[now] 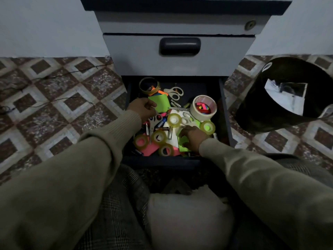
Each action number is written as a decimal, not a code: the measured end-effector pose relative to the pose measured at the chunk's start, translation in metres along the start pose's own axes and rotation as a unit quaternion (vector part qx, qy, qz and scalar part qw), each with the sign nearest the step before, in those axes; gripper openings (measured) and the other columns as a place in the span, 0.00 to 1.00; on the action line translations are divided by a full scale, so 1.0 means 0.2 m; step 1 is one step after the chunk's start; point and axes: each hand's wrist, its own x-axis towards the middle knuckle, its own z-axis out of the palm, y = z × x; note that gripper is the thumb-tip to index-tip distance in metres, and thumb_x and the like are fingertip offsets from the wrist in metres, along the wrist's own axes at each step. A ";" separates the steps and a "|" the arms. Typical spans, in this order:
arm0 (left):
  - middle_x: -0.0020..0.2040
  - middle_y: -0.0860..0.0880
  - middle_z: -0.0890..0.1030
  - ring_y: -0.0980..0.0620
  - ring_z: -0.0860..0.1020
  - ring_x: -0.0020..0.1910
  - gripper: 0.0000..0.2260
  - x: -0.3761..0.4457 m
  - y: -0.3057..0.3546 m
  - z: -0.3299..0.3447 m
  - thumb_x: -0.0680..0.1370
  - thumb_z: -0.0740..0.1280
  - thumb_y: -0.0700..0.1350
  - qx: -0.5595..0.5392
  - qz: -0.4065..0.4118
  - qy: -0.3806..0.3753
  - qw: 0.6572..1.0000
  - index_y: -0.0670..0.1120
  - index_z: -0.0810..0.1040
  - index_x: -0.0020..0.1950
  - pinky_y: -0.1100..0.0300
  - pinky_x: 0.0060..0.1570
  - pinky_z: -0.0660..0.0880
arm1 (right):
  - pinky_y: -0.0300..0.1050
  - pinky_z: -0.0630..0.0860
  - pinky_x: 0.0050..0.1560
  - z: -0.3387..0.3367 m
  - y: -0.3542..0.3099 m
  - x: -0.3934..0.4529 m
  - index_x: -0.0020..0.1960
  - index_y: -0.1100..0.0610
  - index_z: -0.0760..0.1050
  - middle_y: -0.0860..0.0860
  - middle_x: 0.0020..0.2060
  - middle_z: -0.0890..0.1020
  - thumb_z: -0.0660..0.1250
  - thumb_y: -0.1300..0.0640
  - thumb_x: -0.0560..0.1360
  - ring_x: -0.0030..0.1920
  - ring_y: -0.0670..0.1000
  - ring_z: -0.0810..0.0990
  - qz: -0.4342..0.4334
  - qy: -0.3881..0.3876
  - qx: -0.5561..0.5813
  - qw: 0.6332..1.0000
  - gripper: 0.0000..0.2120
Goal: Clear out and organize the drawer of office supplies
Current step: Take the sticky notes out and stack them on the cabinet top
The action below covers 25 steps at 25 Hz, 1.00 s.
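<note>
The open bottom drawer [222, 112] is crammed with clear tape rolls [174, 119], sticky notes and scissors [173, 92], so clearing has barely begun. The left hand [143, 109] pinches a green note pad [161, 104]; the right hand [193, 138] grips another green pad [182, 145] nearer the body. A black bin [281, 98] stands beyond the right hand

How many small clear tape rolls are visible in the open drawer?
5: one mid-drawer, one at the right edge, and three near the front: left over pink paper, centre, and nearest the front. More may be buried under the clutter.
</note>
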 end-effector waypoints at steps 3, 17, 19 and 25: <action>0.34 0.52 0.73 0.46 0.78 0.51 0.11 0.02 -0.01 -0.02 0.75 0.66 0.34 0.009 0.001 -0.006 1.000 0.36 0.76 0.57 0.60 0.49 0.73 | 0.50 0.60 0.69 0.02 0.01 0.04 0.74 0.47 0.58 0.47 0.75 0.57 0.60 0.54 0.78 0.74 0.55 0.55 -0.035 -0.024 -0.082 0.996 0.26; 0.35 0.53 0.73 0.54 0.73 0.38 0.12 0.05 -0.02 -0.04 0.74 0.68 0.36 0.032 0.008 -0.005 0.999 0.38 0.77 0.57 0.74 0.31 0.70 | 0.56 0.57 0.69 0.05 -0.05 0.11 0.75 0.59 0.50 0.56 0.74 0.55 0.54 0.54 0.79 0.73 0.56 0.54 0.010 0.002 -0.251 0.968 0.27; 0.36 0.51 0.74 0.53 0.74 0.40 0.12 0.05 -0.03 -0.04 0.74 0.68 0.36 0.038 0.010 -0.005 0.999 0.38 0.77 0.57 0.64 0.41 0.73 | 0.56 0.57 0.68 0.04 -0.06 0.13 0.74 0.59 0.53 0.57 0.73 0.58 0.55 0.56 0.79 0.72 0.57 0.57 0.003 0.001 -0.250 0.968 0.26; 0.35 0.53 0.74 0.51 0.74 0.43 0.12 0.06 -0.04 -0.05 0.74 0.68 0.36 0.039 0.014 -0.002 0.999 0.38 0.77 0.57 0.63 0.43 0.73 | 0.56 0.58 0.67 0.04 -0.03 0.15 0.72 0.57 0.59 0.57 0.70 0.63 0.61 0.52 0.76 0.70 0.58 0.63 -0.018 -0.036 -0.206 0.978 0.27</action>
